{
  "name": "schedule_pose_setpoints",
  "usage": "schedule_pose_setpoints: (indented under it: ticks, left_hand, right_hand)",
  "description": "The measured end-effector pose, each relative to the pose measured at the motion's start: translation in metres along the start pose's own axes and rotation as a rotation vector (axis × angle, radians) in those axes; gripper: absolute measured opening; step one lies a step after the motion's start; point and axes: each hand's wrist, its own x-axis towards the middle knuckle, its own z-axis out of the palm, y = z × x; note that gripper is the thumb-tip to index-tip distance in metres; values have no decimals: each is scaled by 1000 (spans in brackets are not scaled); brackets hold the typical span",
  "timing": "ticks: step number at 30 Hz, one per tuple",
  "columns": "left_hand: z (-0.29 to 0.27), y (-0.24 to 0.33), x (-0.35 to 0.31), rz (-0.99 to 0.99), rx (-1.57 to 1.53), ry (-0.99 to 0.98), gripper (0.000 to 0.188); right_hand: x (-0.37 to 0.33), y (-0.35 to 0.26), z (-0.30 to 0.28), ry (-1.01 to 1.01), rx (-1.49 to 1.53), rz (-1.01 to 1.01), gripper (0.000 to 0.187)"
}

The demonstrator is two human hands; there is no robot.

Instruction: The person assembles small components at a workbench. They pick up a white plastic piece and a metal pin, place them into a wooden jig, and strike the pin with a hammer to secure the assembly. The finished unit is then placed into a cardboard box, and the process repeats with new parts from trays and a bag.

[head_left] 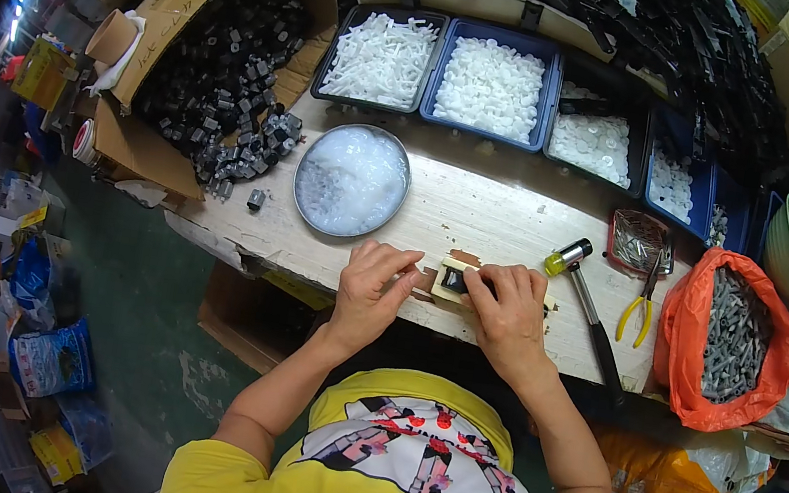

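Note:
A small cream block lies near the front edge of the workbench, with a black part set in its top. My right hand rests over the block's right end, fingers bent round it and thumb against the black part. Just left of the block, my left hand is raised slightly with its fingers curled. Its thumb and index fingertips come close together; anything between them is too small to make out. Beyond that hand stands a round metal dish of translucent whitish material.
A cardboard box spills black parts at left. Blue bins of white plastic pieces line the back. To the right lie a hammer, yellow-handled pliers, a small tray of metal pins and a red bag of grey screw-like parts.

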Motion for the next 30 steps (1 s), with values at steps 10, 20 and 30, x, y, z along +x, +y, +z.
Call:
schedule_pose_setpoints:
  ticks: [10,20,30]
  left_hand:
    - [9,22,17,276,119,-173,29]
    - [27,15,22,566,444,-508,47]
    - [25,19,29,642,505,-570,44]
  right_hand:
    - [-15,24,-22,304,-47,173,37]
    - [-54,63,-37,115,-26,475,23]
    - [-47,-1,-62,-107,-171,320,23]
